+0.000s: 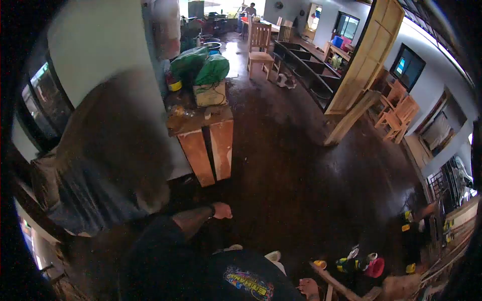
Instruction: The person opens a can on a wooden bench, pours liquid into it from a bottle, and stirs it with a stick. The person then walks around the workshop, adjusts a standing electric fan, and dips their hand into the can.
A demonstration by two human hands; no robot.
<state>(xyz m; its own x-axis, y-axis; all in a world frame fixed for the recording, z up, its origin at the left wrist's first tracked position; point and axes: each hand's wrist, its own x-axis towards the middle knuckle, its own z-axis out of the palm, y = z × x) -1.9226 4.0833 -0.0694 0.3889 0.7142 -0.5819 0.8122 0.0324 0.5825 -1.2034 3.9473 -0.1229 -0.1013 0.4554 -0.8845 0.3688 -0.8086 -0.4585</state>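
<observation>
My left hand (222, 210) hangs over the dark floor with a dark band at its wrist. Its fingers are curled in, and no object shows in them. At the bottom edge is my right hand (309, 288), partly cut off, close to a long wooden piece (334, 281). Those fingers look curled too, with nothing visible in them. Between the hands are my dark printed shirt (248, 281) and the light tip of a shoe (273, 256). Ahead of my left hand stands a small wooden cabinet (220, 150).
A blurred, covered bulk (110, 165) fills the left. Green bags (212, 69) top a box on the cabinet. A tall wooden panel (369, 55) stands by a black frame (306, 65). Cans (349, 264) and wood lie at lower right. A person (250, 10) is far back.
</observation>
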